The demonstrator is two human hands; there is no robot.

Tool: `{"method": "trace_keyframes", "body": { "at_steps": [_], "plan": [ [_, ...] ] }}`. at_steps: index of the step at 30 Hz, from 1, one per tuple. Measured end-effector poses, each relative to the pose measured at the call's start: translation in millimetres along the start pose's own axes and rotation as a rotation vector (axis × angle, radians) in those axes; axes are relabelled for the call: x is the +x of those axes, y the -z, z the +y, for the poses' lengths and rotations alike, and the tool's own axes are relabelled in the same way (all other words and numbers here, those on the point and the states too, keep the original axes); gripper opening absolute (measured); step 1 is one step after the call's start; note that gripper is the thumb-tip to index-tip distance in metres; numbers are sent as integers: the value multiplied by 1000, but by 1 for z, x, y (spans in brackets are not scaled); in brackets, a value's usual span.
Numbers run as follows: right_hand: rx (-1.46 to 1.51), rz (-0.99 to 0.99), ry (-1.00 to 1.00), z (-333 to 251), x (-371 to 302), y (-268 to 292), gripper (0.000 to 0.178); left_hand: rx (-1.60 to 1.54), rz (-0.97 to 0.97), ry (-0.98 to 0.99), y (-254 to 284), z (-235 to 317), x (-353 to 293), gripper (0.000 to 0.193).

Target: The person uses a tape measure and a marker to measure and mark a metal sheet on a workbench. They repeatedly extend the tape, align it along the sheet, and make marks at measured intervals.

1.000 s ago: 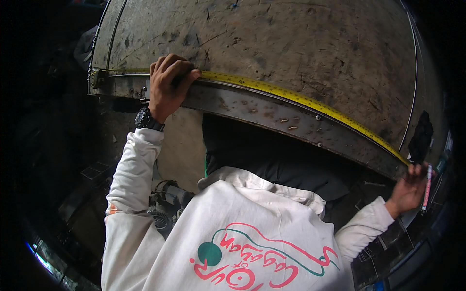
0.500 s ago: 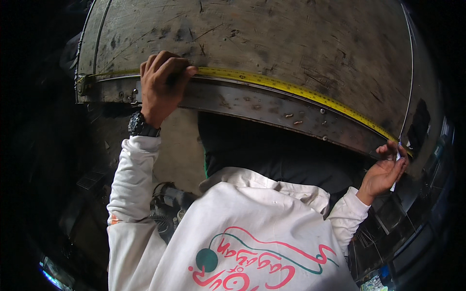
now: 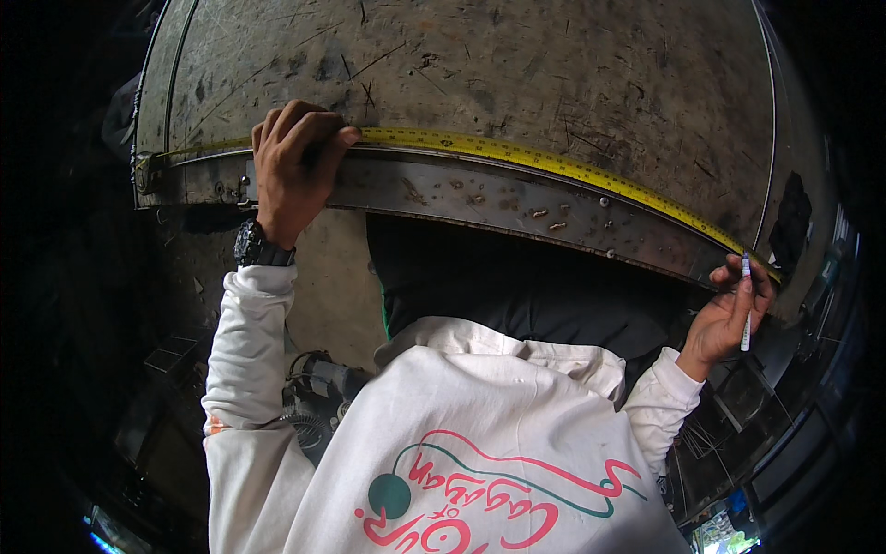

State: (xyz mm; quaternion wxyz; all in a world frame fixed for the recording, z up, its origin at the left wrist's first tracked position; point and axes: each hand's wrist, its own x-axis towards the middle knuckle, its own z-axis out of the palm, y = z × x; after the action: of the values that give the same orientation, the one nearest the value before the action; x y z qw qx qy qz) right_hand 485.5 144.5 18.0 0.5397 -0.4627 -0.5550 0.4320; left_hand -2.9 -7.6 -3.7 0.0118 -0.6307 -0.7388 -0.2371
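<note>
A yellow tape measure blade [image 3: 535,159] runs along the front edge of a worn worktable [image 3: 517,74], from its case [image 3: 143,173] at the left corner to the right end. My left hand [image 3: 297,159], with a black watch on the wrist, is closed over the blade and the metal edge; its fingertips are partly hidden. At the right end my right hand [image 3: 724,314] pinches a slim white marker pen [image 3: 746,319]. The pen stands nearly upright in the view, its upper end at the blade. Below the blade, a grey metal strip [image 3: 443,192] shows rusty spots.
Thin lines like rods or wires cross the tabletop near its left side [image 3: 178,83] and right side [image 3: 768,120]. A dark cloth-like thing [image 3: 791,222] lies by the right edge. Under the table's front, a machine like a motor [image 3: 325,380] sits on the floor.
My right hand has turned the pen, which now shows more fully and reaches the blade. My left hand keeps its hold; the whole view has shifted slightly.
</note>
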Motion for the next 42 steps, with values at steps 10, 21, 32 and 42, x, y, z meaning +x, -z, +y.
{"method": "trace_keyframes", "body": {
  "at_steps": [10, 21, 32, 42],
  "plan": [
    [26, 8, 1, 4, 3, 17, 31, -71, 3, -15, -3, 7, 6, 14],
    [-9, 170, 16, 22, 36, 86, 20, 37, -98, -18, -4, -9, -6, 11],
    [-66, -124, 2, 39, 59, 126, 14, 27, -119, 43, -6, -39, -21, 11],
    [-6, -178, 27, 54, 63, 126, 15, -20, -141, 79, -4, -49, -25, 11]
  ]
}}
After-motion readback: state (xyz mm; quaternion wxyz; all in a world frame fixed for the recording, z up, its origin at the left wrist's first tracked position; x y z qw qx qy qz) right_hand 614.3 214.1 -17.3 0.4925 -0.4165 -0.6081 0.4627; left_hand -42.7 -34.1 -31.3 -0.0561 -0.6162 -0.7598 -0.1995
